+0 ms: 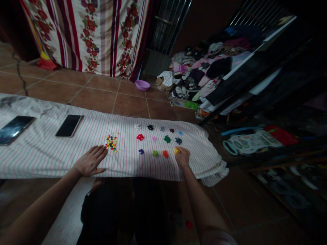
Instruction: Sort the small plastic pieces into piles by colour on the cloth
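Note:
My left hand (92, 160) lies flat on the striped cloth (122, 166), fingers together and stretched out. Just beyond its fingertips is a mixed pile of small coloured pieces (111, 143), mostly yellow, red, white and green. My right hand (183, 156) has its fingers bent together at the small yellow heap (176, 150); whether a piece is between them is hidden. Left of it lie an orange heap (165, 154), a lime green heap (155, 153) and a purple heap (141, 151). Behind are red (140, 137), pink (154, 139), dark green (167, 139) and dark grey (178, 140) heaps.
A farther row includes a black heap (150, 127) and a light blue heap (180, 132). Two phones, one a black-screened phone (68, 126), lie at the left. On the tiled floor beyond are a purple basin (142, 85) and piled clothes (199, 68).

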Tool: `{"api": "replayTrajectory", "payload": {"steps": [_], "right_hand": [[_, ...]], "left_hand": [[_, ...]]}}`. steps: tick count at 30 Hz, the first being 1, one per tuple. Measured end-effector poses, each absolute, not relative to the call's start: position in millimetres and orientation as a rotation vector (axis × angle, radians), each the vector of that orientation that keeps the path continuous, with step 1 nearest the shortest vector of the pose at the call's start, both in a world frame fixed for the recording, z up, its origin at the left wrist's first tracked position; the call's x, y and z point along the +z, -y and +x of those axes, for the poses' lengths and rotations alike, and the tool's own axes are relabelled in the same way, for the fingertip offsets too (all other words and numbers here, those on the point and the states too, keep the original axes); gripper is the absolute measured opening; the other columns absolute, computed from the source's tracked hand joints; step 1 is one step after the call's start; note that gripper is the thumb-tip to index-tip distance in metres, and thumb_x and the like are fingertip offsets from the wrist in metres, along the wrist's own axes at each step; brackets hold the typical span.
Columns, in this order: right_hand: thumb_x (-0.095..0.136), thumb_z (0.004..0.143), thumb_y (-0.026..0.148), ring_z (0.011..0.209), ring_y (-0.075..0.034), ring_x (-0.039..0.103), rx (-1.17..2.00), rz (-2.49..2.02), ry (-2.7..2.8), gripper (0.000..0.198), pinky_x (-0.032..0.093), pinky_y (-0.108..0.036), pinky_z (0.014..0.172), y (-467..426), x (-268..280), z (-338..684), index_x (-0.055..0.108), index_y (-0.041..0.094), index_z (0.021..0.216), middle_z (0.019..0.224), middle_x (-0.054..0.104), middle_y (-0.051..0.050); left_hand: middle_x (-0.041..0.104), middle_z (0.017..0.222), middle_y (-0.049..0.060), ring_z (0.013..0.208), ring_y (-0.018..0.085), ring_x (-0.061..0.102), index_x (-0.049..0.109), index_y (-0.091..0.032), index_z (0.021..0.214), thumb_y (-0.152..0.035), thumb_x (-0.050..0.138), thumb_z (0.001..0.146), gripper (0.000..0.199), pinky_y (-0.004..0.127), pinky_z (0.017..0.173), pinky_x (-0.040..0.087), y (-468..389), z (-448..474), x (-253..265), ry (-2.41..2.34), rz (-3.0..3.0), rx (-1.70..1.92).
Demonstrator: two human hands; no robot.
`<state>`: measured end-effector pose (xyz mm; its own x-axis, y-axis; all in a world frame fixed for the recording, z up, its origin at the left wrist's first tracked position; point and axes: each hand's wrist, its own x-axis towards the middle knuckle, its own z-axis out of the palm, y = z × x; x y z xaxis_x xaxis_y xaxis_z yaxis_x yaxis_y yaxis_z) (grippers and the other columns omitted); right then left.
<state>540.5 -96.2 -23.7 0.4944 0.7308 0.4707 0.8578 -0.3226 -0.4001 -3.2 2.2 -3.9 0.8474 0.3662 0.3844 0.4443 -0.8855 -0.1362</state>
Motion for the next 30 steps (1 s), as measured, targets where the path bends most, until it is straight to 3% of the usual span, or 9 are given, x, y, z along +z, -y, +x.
{"api": "replayTrajectory", "payload": {"steps": [30], "right_hand": [[0.043, 0.076, 0.018, 0.098, -0.025, 0.058, -0.378, -1.982, 1.358, 0.027, 0.038, -0.044, 0.097, 88.0, -6.0, 518.6, 0.069, 0.019, 0.079, 0.091, 0.069, -0.01]], "left_hand": [[0.054, 0.136, 0.024, 0.128, 0.037, 0.048, 0.052, -0.005, 0.135, -0.066, 0.044, 0.09, 0.076, 0.05, 0.105, 0.039, -1.7, -2.6, -3.8, 0.661, -2.819, -0.435]]}}
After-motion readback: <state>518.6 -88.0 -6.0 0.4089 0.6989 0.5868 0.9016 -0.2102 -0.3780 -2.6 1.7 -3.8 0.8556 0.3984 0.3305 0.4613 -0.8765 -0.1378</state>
